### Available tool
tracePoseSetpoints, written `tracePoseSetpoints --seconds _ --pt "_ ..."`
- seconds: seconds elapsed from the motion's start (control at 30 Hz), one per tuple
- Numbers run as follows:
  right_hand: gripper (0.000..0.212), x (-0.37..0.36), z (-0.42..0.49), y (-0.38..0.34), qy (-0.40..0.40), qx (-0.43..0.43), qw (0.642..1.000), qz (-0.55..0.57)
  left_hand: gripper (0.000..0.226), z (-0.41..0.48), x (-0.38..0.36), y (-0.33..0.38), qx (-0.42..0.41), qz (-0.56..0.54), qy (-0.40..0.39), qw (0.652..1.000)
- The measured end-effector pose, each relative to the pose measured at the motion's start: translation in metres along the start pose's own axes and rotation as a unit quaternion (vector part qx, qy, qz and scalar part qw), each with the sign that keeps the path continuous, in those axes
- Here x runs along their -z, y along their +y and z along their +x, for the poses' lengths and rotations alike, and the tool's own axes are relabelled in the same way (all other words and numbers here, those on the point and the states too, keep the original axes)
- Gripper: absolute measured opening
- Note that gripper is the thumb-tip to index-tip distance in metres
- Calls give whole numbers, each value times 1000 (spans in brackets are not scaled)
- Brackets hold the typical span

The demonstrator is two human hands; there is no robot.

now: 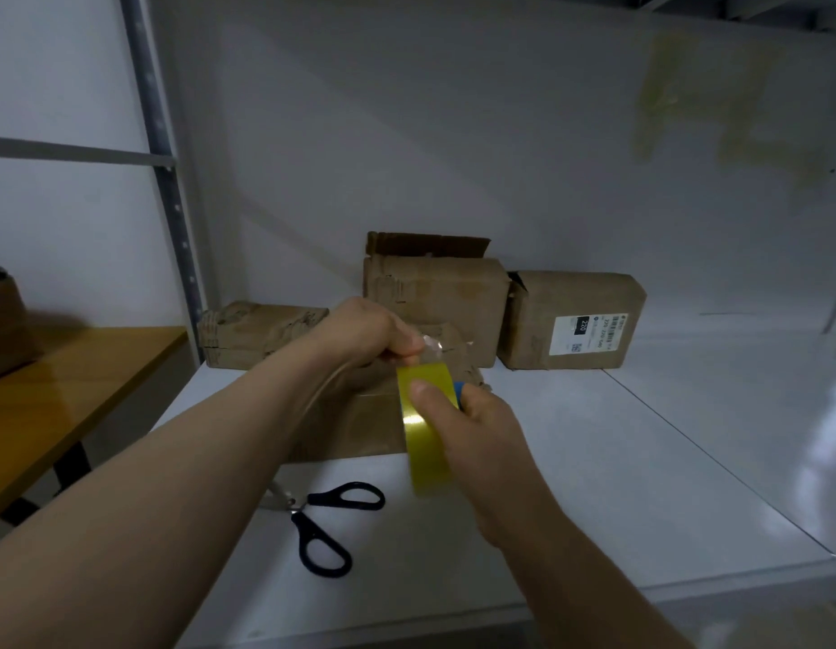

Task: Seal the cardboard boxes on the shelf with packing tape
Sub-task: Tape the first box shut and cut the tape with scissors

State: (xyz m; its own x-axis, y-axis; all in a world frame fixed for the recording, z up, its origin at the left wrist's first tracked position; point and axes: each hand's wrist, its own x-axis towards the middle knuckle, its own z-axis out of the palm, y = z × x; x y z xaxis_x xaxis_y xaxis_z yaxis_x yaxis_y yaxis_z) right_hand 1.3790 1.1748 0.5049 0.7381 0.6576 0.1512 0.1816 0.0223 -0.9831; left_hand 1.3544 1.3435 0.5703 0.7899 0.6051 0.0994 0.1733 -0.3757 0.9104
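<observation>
Right hand gripping tape roll, left hand pinching its free end, both over front box

The yellow tape roll is standing on edge over the front box, clear end lifting. Behind are sitting a crushed flat box, an open-flapped box and a labelled box.
</observation>
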Motion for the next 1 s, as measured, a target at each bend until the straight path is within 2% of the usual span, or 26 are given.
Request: tracePoseSetpoints --seconds 0.07,0.13,0.2,0.3,0.43,0.47,0.63,0.87,1.0 --pt "58 8 -1 -3 -2 -10 1000 -26 4 12 -8 7 -10 19 -4 1000" --pt "48 16 -4 -2 -14 -30 998 -51 12 26 -9 14 -11 39 18 999" --pt "39 22 -8 -2 -18 -39 996 -72 21 42 -8 15 -6 1 52 999" --pt "39 27 -7 -5 -7 -27 997 -68 22 60 -16 12 9 -47 57 997" --pt "75 29 -6 -2 -1 -53 997 -57 24 81 -22 6 29 -56 67 996" --pt "77 29 -6 0 11 -62 996 -59 28 84 -22 3 35 -42 64 996" --pt "79 28 5 9 28 -85 993 -74 49 110 -23 -17 55 64 59 995" --pt "76 30 18 10 33 -93 989 -113 22 129 -31 -34 33 111 60 991" --pt "62 29 22 15 22 -119 985 -120 39 138 -37 -43 87 138 92 982"
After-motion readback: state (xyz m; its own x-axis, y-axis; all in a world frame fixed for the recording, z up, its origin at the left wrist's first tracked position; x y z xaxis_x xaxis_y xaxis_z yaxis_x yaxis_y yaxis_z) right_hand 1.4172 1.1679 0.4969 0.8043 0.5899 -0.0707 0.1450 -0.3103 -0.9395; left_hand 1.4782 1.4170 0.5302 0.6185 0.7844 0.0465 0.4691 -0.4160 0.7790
